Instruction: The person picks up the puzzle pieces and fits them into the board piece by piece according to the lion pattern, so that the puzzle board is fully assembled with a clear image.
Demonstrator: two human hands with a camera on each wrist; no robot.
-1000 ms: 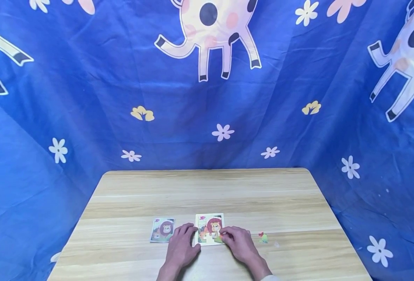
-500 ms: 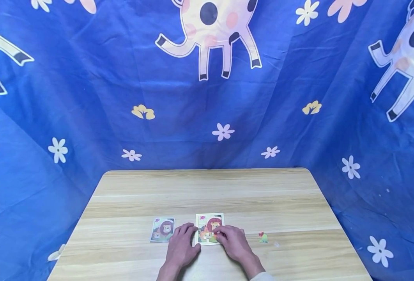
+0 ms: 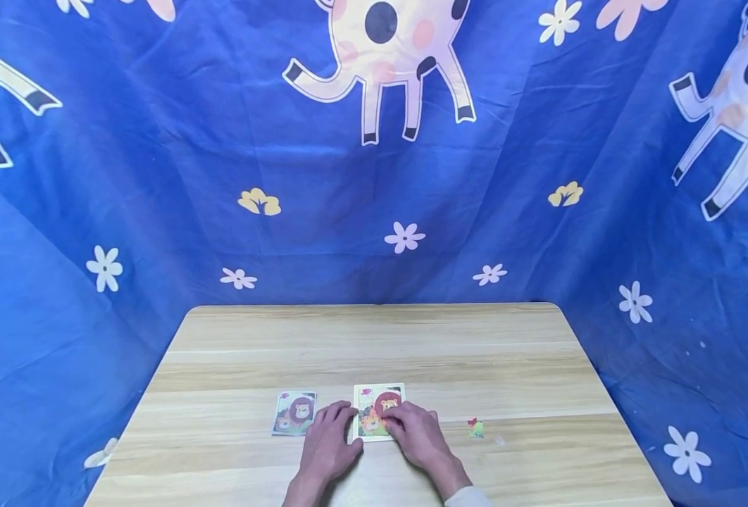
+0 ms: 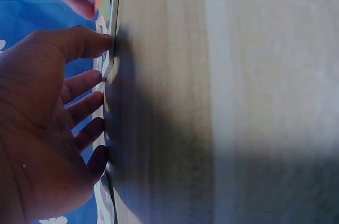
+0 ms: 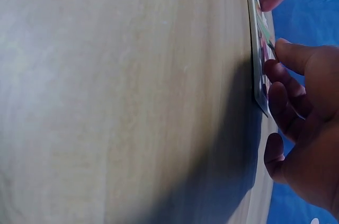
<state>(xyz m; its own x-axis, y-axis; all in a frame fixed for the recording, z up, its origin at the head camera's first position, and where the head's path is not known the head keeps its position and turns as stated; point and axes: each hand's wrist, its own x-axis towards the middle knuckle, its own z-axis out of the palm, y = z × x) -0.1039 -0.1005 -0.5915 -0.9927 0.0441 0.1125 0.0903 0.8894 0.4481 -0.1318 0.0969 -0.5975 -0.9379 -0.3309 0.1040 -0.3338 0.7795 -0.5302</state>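
A lion jigsaw puzzle board (image 3: 366, 400) lies near the front of the table, partly filled with pieces. My left hand (image 3: 329, 440) rests along its left edge, the thumb (image 4: 98, 44) at the near corner and the other fingertips against the side. Over the board's lower right, my right hand (image 3: 417, 433) pinches a puzzle piece (image 5: 265, 29) between thumb and index finger. That piece, green and orange, sits tilted close over the board in the left wrist view. From the head, the right fingers hide most of it.
Left of the board lies a matching lion picture card (image 3: 294, 414), close to my left fingers. A loose red and green puzzle piece (image 3: 476, 428) lies to the right, near a small clear scrap (image 3: 499, 441). Blue printed cloth (image 3: 323, 232) hangs around the wooden table (image 3: 374, 338).
My right hand has moved left over the board with the puzzle piece, from its right edge toward the lower middle. My left hand has stayed in place.
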